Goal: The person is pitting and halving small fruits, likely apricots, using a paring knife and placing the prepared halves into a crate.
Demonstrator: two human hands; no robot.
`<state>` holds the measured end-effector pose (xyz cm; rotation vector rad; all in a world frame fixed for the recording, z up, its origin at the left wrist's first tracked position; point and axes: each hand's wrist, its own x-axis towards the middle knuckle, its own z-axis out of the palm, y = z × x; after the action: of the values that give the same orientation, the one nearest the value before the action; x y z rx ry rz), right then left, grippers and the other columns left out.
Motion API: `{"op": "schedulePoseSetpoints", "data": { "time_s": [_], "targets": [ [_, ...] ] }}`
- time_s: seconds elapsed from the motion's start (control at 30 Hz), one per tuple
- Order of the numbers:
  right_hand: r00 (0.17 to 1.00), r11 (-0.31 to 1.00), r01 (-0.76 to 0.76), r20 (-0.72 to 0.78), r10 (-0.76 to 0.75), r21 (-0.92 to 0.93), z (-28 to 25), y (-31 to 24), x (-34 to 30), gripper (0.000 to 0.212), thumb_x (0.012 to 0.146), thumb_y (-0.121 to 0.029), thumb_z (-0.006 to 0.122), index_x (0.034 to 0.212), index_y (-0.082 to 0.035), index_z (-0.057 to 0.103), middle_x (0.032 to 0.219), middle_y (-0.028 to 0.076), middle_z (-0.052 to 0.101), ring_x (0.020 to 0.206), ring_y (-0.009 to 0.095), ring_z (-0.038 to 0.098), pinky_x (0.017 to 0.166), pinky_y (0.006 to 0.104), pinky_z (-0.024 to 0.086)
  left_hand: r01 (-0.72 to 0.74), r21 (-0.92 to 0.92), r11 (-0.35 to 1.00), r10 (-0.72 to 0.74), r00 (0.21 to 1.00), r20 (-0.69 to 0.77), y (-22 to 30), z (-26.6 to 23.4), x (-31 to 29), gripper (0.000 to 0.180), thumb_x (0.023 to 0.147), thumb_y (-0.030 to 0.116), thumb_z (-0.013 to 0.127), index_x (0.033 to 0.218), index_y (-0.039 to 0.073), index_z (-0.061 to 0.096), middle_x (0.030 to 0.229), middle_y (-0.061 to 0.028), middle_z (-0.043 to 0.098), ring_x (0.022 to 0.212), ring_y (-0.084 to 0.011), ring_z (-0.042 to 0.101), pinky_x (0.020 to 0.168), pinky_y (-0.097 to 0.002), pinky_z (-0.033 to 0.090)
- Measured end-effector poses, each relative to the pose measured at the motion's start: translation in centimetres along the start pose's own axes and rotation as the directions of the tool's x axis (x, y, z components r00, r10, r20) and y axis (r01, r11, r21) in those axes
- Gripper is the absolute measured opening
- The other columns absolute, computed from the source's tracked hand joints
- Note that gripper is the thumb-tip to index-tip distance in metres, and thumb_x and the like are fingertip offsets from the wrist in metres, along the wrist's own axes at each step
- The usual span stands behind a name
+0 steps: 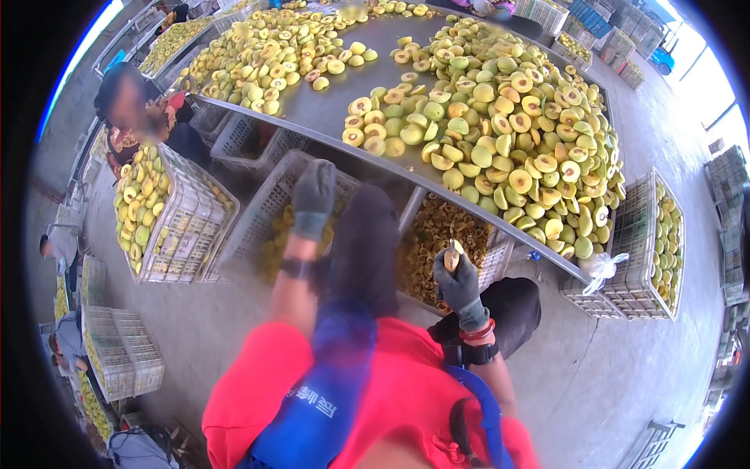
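My left hand [315, 191], in a dark grey glove, is over a grey plastic crate [269, 195] with yellow fruit halves low inside. It is smeared by motion, and its fingers do not show clearly. Gloved the same way, my right hand [458, 285] is closed around a small hand tool [452, 255] with a pale, narrow tip pointing up; most of the tool is hidden in the fist. Beside that hand, under the table edge, a crate of brown pits and scraps [441, 234] stands between my knees. Yellow-green halved peaches [500, 117] are heaped on the metal table [312, 105].
A full fruit crate [183, 219] stands tilted in view at left, near a seated person [133, 109]. More stacked crates [637, 242] stand right of the table, by a clear plastic bag [602, 268] at its corner. Other people and crates line the far left.
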<state>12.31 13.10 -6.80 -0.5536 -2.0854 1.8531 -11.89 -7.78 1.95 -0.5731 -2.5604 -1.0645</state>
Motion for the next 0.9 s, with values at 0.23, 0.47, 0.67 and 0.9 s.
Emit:
{"op": "schedulePoseSetpoints", "data": {
  "time_s": [0.23,0.47,0.67,0.9],
  "targets": [
    [0.932,0.898,0.357,0.165,-0.324,-0.258,-1.3,6.4,1.5,0.015,0.084,-0.015,0.058,0.087,-0.002,0.052,0.059,0.002,0.05,0.042,0.011,0.05,0.037,0.0276,0.04,-0.162,0.22,0.962,0.176,0.983,-0.047,-7.3,1.6,4.2,0.044,0.083,0.032,0.058,0.117,0.005,0.052,0.115,-0.0186,0.057,0.107,-0.0369,0.053,0.093,-0.0426,0.041],
    [0.981,0.876,0.181,0.142,-0.131,-0.447,-1.4,8.6,1.2,0.016,0.084,-0.017,0.059,0.086,-0.003,0.052,0.059,0.001,0.05,0.04,0.011,0.048,0.036,0.0272,0.039,-0.178,0.143,0.974,0.137,0.957,0.257,-4.3,11.3,11.0,0.048,0.082,0.035,0.056,0.121,0.007,0.05,0.12,-0.0183,0.055,0.11,-0.0348,0.053,0.093,-0.0429,0.042],
    [0.988,0.896,0.094,0.148,-0.032,-0.434,-0.8,8.2,-0.1,0.013,0.085,-0.017,0.058,0.085,-0.005,0.051,0.057,0.0,0.049,0.039,0.01,0.047,0.036,0.0261,0.039,-0.039,0.328,0.944,-0.133,0.864,0.485,-5.4,17.3,15.1,0.062,0.078,0.04,0.06,0.129,0.009,0.043,0.124,-0.0206,0.052,0.113,-0.0327,0.052,0.094,-0.0426,0.042],
    [0.992,0.95,-0.053,0.096,0.086,-0.307,0.0,9.3,0.1,0.013,0.086,-0.016,0.058,0.085,-0.006,0.05,0.057,-0.001,0.048,0.039,0.009,0.046,0.036,0.0257,0.039,0.019,0.257,0.966,-0.163,0.82,0.549,-4.8,19.2,16.1,0.067,0.076,0.044,0.062,0.124,0.002,0.043,0.112,-0.0227,0.059,0.105,-0.0366,0.057,0.089,-0.043,0.045]
  ]
}}
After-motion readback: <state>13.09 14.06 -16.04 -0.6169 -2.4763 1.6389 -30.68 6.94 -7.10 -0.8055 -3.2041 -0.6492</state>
